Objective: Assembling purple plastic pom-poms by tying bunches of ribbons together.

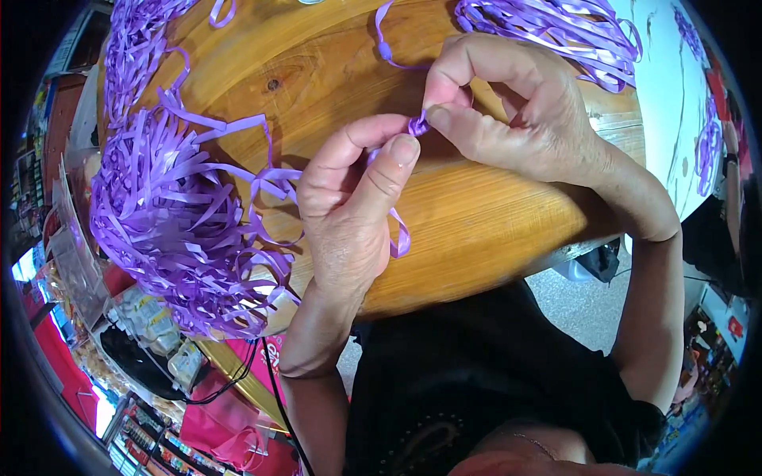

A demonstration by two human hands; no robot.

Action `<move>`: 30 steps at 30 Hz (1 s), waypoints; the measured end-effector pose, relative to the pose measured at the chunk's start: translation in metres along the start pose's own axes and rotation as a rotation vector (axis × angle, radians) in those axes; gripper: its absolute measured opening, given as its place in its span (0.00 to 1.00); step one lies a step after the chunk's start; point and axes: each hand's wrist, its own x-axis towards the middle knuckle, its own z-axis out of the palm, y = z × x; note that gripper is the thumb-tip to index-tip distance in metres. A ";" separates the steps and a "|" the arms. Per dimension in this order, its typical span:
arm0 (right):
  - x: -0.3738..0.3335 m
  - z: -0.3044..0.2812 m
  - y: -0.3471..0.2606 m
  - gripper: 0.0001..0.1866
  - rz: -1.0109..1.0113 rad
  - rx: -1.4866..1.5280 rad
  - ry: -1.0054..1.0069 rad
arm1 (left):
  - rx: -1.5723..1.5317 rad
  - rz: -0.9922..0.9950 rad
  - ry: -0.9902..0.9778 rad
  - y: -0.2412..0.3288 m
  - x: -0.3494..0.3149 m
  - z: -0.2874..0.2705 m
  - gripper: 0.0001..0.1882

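A small knot of purple ribbon [418, 125] sits between my two hands above the wooden table. Thumb and forefinger of my left hand [353, 186] pinch it from the left, and a ribbon tail [402, 240] hangs below that hand. My right hand [528, 111] has its thumb and forefinger closed on the ribbon just beside the knot, the other fingers curled. Beyond the right hand, a thin ribbon strand with a small knot [384, 51] lies on the wood. The ribbon between the right fingertips is mostly hidden.
A big tangled heap of purple ribbon [167, 214] covers the table's left side. A looped bundle of ribbon [556, 32] lies at the far right. The round wooden table [476, 238] curves in front of me. Bags [159, 325] and a black cord [278, 397] are at the lower left.
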 end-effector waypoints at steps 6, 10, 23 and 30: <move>-0.001 -0.002 -0.001 0.03 0.009 0.017 -0.042 | 0.019 -0.014 0.013 0.000 -0.001 -0.003 0.08; 0.001 -0.002 0.003 0.04 0.019 0.232 -0.017 | 0.028 0.004 0.027 0.001 -0.001 -0.001 0.07; 0.008 -0.015 0.009 0.10 -0.299 -0.124 -0.100 | 0.009 0.021 0.024 0.000 -0.001 0.002 0.07; 0.004 -0.011 0.005 0.04 -0.163 -0.037 -0.102 | 0.046 0.008 0.016 0.000 -0.001 0.003 0.06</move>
